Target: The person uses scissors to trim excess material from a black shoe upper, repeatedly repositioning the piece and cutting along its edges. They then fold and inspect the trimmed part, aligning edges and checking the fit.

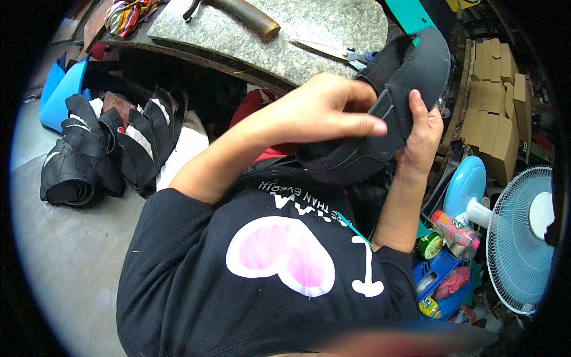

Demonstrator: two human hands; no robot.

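Note:
A black shoe upper (410, 71) is held up in front of my chest by both hands. My left hand (327, 110) lies over its near side, thumb stretched along a seam and fingers curled. My right hand (423, 134) grips it from the right edge, fingers wrapped behind the black material. The lower part of the upper (351, 163) sags toward my black shirt. Its inner side is hidden from me.
A grey stone slab (279, 41) ahead carries scissors (333, 50) and a wooden-handled tool (247, 15). A pile of black shoe uppers (101, 149) lies left on the floor. At right stand a blue fan (520, 238), stacked cardboard boxes (496, 101) and small bottles (455, 229).

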